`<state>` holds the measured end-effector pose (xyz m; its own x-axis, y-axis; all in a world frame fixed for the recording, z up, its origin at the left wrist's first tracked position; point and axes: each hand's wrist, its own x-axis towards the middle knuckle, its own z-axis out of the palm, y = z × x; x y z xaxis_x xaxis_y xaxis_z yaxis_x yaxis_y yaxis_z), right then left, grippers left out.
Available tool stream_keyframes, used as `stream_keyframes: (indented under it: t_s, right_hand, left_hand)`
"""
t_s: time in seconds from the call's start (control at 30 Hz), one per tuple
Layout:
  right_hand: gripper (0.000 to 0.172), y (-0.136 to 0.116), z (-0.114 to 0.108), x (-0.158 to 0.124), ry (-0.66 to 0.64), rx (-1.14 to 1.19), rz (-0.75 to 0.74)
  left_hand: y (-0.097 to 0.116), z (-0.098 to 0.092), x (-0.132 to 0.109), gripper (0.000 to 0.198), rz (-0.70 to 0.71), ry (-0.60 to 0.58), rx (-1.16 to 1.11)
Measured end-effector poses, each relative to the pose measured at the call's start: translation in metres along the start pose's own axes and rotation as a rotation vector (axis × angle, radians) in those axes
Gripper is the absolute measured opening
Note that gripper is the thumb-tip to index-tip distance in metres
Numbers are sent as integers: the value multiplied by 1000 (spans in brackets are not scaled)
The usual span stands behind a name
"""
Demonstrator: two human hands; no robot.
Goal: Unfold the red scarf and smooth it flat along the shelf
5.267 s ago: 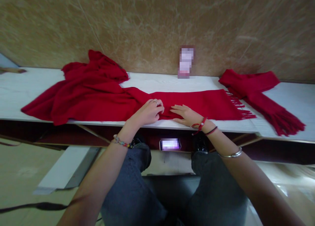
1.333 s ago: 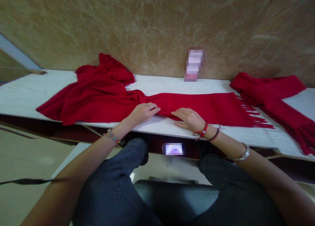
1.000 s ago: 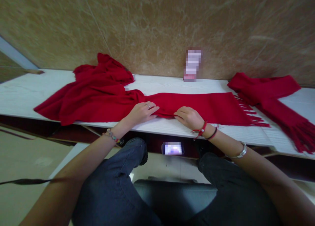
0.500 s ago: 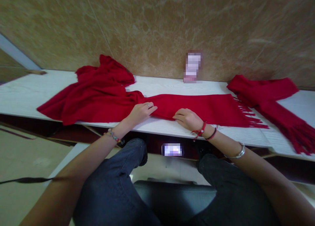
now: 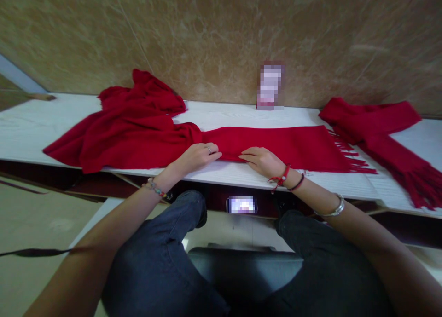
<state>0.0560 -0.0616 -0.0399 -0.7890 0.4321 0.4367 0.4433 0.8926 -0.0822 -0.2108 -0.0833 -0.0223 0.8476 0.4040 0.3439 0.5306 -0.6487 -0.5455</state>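
A red scarf (image 5: 290, 144) lies along the white tabletop, flat and narrow toward its fringed right end and loosely bunched on the left. My left hand (image 5: 202, 156) pinches its near edge around the middle, where the bunched cloth meets the flat stretch. A short way to the right, my right hand (image 5: 260, 160) has its fingers closed on the same near edge. Between the two hands the cloth lies flat. The fingertips are partly hidden against the fabric.
A second red scarf (image 5: 373, 123) lies folded over itself at the right, its fringe near the front edge. A blurred pinkish object (image 5: 270, 87) leans on the marble wall (image 5: 214, 41). Below the tabletop (image 5: 221, 109), a lit phone (image 5: 241, 204) rests on a dark shelf.
The view has shifted slightly, so everything sits a little higher in it. My hands have come slightly closer together along the scarf's near edge.
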Motion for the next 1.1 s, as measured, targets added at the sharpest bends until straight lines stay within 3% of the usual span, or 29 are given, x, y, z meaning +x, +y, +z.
stream_keyframes:
  t_s: [0.23,0.47,0.6,0.9,1.1]
  right_hand:
    - [37,0,-1,0,59,16,-24]
    - [40,0,3,0,-116,-8,9]
    - [40,1,3,-1,-113,1,11]
    - [39,4,-1,-2,-134,47,-30]
    - [39,5,-1,-4,-82,59,-24]
  left_hand:
    - [1,-3,3,25,-18,120,35]
    - [10,-11,9,22,-11,-60,-10]
    - [11,-14,9,22,44,-72,-41]
    - [12,-11,9,18,15,-49,-55]
    - [8,-20,12,28,7,-191,-124]
